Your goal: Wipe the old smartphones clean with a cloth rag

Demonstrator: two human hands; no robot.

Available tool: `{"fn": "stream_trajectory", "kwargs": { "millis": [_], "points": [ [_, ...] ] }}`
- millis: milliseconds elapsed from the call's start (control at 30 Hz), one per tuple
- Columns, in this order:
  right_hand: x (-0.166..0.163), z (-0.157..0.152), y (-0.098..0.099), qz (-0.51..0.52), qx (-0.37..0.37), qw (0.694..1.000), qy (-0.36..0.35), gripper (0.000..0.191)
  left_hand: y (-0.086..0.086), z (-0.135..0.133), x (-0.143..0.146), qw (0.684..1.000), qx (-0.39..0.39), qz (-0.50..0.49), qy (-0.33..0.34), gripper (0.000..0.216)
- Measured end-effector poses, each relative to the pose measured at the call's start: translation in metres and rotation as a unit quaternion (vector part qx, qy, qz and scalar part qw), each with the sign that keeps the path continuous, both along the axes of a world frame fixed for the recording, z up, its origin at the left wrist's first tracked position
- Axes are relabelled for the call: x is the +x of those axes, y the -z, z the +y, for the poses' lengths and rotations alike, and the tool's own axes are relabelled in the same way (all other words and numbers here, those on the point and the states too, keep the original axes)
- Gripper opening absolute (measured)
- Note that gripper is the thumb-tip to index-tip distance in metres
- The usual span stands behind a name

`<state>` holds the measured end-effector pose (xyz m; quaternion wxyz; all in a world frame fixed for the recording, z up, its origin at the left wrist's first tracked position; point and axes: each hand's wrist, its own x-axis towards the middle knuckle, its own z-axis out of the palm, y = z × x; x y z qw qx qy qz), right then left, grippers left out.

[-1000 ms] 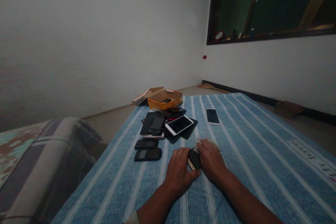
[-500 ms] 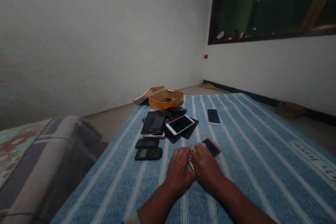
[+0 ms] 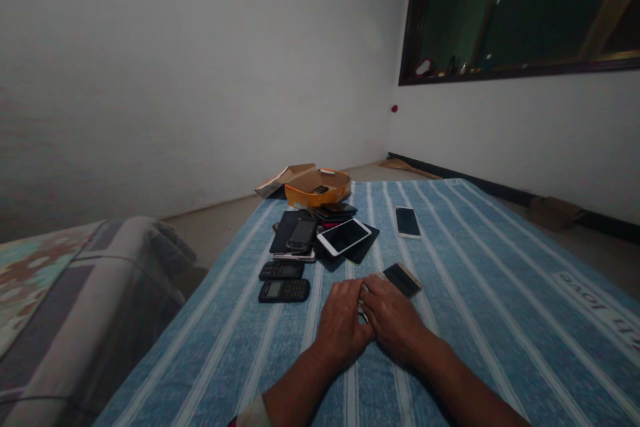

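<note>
"The right hand (image 3: 390,310) is further left now, over the little phone (image 3: 363,311)."
"Where's that?"
"Between the sheet's (image 3: 500,320) side edges. The left hand's (image 3: 343,313) fingers hold it; can't tell about the right's. Hold snug, press softly."

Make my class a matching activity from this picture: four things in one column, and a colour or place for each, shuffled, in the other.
Things:
1. open box
2. cloth under the hands
3. right hand
4. nearer keypad phone

Descriptions:
A. close beside the left hand
B. black, lying to the left of both hands
C. orange on its outer wall
D. blue with white stripes

Right pairs: 1-C, 2-D, 3-A, 4-B
</note>
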<state>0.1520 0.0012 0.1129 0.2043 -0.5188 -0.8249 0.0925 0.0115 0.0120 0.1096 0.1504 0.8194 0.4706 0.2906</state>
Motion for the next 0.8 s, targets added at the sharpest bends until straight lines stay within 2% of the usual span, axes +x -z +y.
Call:
{"fn": "stream_trajectory", "kwargs": {
  "millis": [267,467,600,800],
  "points": [
    [0.004,-0.004,-0.012,-0.023,-0.03,0.999,-0.023,0.028,0.001,0.0,-0.001,1.0,-0.006,0.007,-0.011,0.028],
    [0.001,-0.001,-0.014,-0.007,-0.034,0.999,-0.015,0.029,0.0,0.0,-0.001,1.0,-0.01,0.012,-0.009,0.038],
    [0.002,-0.003,-0.017,0.002,-0.057,0.998,-0.031,0.029,-0.002,-0.002,0.0,1.0,-0.014,0.013,-0.019,0.029],
    [0.005,-0.008,-0.015,0.036,-0.049,0.997,-0.044,0.027,0.0,-0.001,0.0,1.0,-0.013,0.005,-0.016,0.025]
  ]
}}
